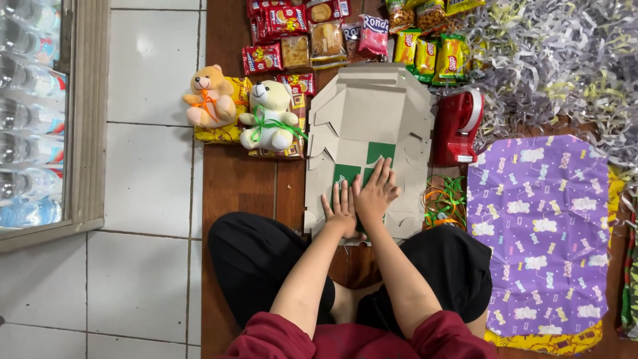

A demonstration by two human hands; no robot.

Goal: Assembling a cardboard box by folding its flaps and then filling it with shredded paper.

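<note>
A stack of flat brown cardboard box blanks (369, 126) lies on the wooden floor in front of my crossed legs. On top of it sits a green folded cardboard piece (355, 169). My left hand (341, 210) presses flat on the green piece, fingers spread. Beside it and partly over it, my right hand (376, 193) also lies flat on the green piece, fingers apart. Neither hand grips anything.
Two small teddy bears, an orange one (209, 98) and a white one (269, 116), sit to the left. A red tape dispenser (458, 126) and ribbon loops (444, 203) lie right, by purple wrapping paper (538, 233). Snack packets (312, 36) and shredded paper (551, 60) lie beyond.
</note>
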